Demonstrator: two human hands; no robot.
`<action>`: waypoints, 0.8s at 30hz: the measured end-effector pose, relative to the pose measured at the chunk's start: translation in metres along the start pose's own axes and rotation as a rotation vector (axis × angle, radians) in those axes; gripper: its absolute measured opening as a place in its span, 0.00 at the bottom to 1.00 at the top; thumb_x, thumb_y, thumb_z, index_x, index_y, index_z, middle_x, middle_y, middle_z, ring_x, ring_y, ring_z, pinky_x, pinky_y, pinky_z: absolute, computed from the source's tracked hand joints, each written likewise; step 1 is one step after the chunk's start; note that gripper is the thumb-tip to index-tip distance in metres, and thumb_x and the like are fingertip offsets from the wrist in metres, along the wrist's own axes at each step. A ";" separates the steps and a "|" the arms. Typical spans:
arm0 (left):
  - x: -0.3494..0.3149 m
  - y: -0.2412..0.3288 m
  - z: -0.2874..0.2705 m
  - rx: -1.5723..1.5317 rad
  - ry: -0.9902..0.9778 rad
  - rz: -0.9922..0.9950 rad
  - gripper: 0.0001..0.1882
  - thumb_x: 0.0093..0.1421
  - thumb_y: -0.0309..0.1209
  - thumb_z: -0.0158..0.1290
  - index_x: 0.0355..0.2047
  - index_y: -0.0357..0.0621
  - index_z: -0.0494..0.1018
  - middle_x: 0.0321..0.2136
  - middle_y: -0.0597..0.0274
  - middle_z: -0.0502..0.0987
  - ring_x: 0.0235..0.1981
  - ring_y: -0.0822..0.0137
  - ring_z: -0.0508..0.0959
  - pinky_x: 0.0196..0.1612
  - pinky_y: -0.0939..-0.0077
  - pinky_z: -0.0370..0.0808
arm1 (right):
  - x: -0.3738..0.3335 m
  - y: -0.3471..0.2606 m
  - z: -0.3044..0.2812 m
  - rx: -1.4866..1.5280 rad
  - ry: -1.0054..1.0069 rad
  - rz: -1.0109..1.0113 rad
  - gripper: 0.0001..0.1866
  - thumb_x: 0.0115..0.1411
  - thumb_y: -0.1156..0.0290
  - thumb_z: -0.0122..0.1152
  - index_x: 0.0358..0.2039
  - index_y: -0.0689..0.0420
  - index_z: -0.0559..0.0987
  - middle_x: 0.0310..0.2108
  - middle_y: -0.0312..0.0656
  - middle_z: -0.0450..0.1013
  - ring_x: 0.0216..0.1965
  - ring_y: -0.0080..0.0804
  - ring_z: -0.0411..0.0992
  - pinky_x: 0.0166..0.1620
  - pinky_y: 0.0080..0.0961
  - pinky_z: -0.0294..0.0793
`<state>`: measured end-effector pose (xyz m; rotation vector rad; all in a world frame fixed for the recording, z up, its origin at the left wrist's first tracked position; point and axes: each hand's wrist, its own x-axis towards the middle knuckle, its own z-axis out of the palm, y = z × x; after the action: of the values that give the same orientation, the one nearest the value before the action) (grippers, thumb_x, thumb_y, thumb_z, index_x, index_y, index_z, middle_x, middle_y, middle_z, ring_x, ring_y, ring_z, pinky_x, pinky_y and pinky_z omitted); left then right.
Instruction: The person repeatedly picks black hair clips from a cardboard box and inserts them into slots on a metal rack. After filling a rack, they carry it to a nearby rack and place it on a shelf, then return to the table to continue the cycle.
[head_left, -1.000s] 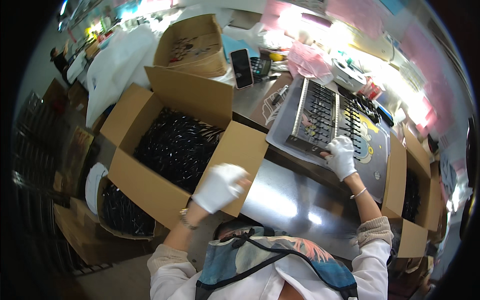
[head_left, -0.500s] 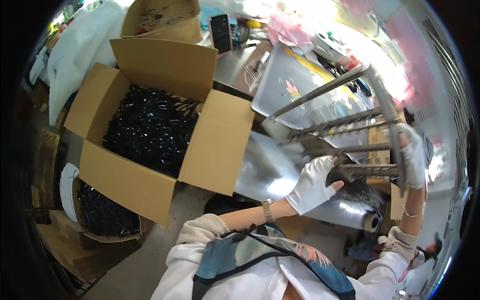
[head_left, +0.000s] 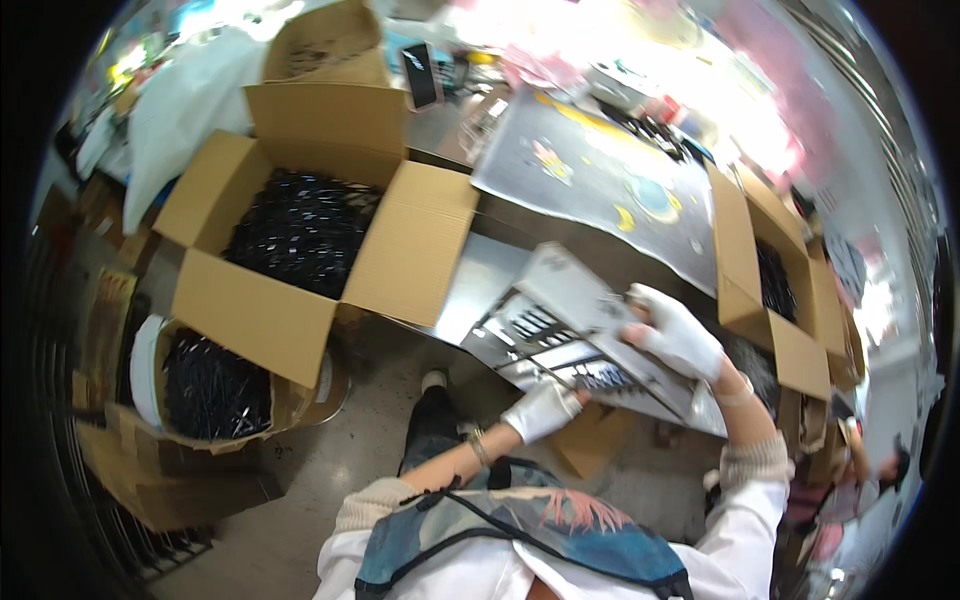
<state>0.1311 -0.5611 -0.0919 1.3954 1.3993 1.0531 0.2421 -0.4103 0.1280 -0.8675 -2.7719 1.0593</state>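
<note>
A grey metal rack (head_left: 594, 338) with bars and slots is tilted over the steel surface in front of me, partly blurred. My right hand (head_left: 680, 335), in a white fingertip-less glove, is closed on its right side, the fingers curled over the edge. At its near edge is my left hand (head_left: 545, 410), gloved the same way, with the fingers closed round a bar; the fingertips are partly hidden. Small dark pieces show between the bars. Left of the rack, an open cardboard box (head_left: 405, 245) holds a heap of shiny black pieces (head_left: 300, 235).
A round tub (head_left: 148, 375) of black pieces stands at lower left. Beyond the rack lies a grey patterned mat (head_left: 600, 185). A phone (head_left: 421, 76) leans at the back. Another open carton (head_left: 738, 255) stands at right. A person (head_left: 850, 480) is at far right.
The rack has come down and nearer from its raised upright position, turning to lie tilted. My right hand has moved left and lower with it; my left hand has shifted down onto the near edge.
</note>
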 end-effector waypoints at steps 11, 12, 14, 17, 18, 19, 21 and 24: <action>-0.157 0.154 -0.168 0.866 1.055 0.446 0.11 0.46 0.28 0.62 0.24 0.46 0.69 0.25 0.59 0.65 0.31 0.54 0.68 0.40 0.55 0.62 | 0.029 -0.024 0.072 0.976 0.912 -0.359 0.19 0.74 0.55 0.43 0.35 0.58 0.70 0.23 0.37 0.69 0.17 0.25 0.64 0.20 0.26 0.67; -0.181 0.152 -0.185 0.971 1.051 0.413 0.12 0.48 0.29 0.62 0.23 0.47 0.67 0.25 0.59 0.65 0.30 0.53 0.67 0.39 0.56 0.61 | 0.046 -0.041 0.101 0.867 1.066 -0.285 0.17 0.74 0.57 0.43 0.37 0.57 0.71 0.26 0.37 0.70 0.23 0.25 0.65 0.26 0.26 0.69; -0.236 0.145 -0.219 1.134 1.112 0.313 0.14 0.48 0.28 0.63 0.23 0.47 0.65 0.25 0.56 0.63 0.30 0.51 0.66 0.38 0.55 0.61 | 0.069 -0.092 0.159 0.889 0.824 -0.283 0.16 0.74 0.59 0.44 0.38 0.57 0.72 0.32 0.36 0.70 0.31 0.24 0.66 0.35 0.28 0.71; -0.322 0.126 -0.272 1.247 1.147 0.084 0.18 0.47 0.25 0.64 0.21 0.46 0.61 0.25 0.54 0.62 0.30 0.49 0.64 0.37 0.54 0.60 | 0.102 -0.184 0.237 0.575 0.485 -0.345 0.13 0.74 0.62 0.46 0.39 0.59 0.72 0.30 0.36 0.71 0.31 0.24 0.69 0.38 0.28 0.73; -0.349 0.117 -0.291 1.280 1.150 0.034 0.18 0.47 0.25 0.64 0.22 0.45 0.61 0.24 0.55 0.62 0.30 0.49 0.64 0.36 0.55 0.60 | 0.116 -0.212 0.263 0.553 0.422 -0.400 0.12 0.73 0.64 0.48 0.38 0.60 0.72 0.28 0.37 0.71 0.28 0.24 0.71 0.36 0.27 0.73; -0.374 0.106 -0.308 1.292 1.145 -0.026 0.18 0.47 0.24 0.63 0.22 0.45 0.61 0.25 0.55 0.62 0.31 0.49 0.64 0.37 0.56 0.61 | 0.129 -0.234 0.288 0.564 0.356 -0.418 0.11 0.72 0.66 0.50 0.38 0.61 0.72 0.26 0.37 0.71 0.25 0.25 0.72 0.33 0.26 0.73; -0.419 0.080 -0.343 1.350 1.092 -0.125 0.17 0.51 0.24 0.62 0.23 0.44 0.60 0.25 0.56 0.61 0.31 0.50 0.63 0.38 0.56 0.61 | 0.152 -0.257 0.328 0.686 0.161 -0.364 0.10 0.72 0.66 0.51 0.37 0.61 0.72 0.24 0.38 0.73 0.23 0.25 0.74 0.31 0.24 0.75; -0.469 0.035 -0.391 1.405 1.075 -0.246 0.15 0.50 0.28 0.63 0.23 0.45 0.64 0.24 0.57 0.64 0.31 0.51 0.66 0.40 0.57 0.62 | 0.172 -0.244 0.340 0.795 0.114 -0.319 0.11 0.72 0.66 0.50 0.35 0.60 0.72 0.29 0.42 0.78 0.28 0.28 0.78 0.32 0.25 0.80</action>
<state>-0.2415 -1.0240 0.0512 1.4012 3.4125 0.5327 -0.1016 -0.6732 -0.0045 -0.3448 -1.9889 1.7493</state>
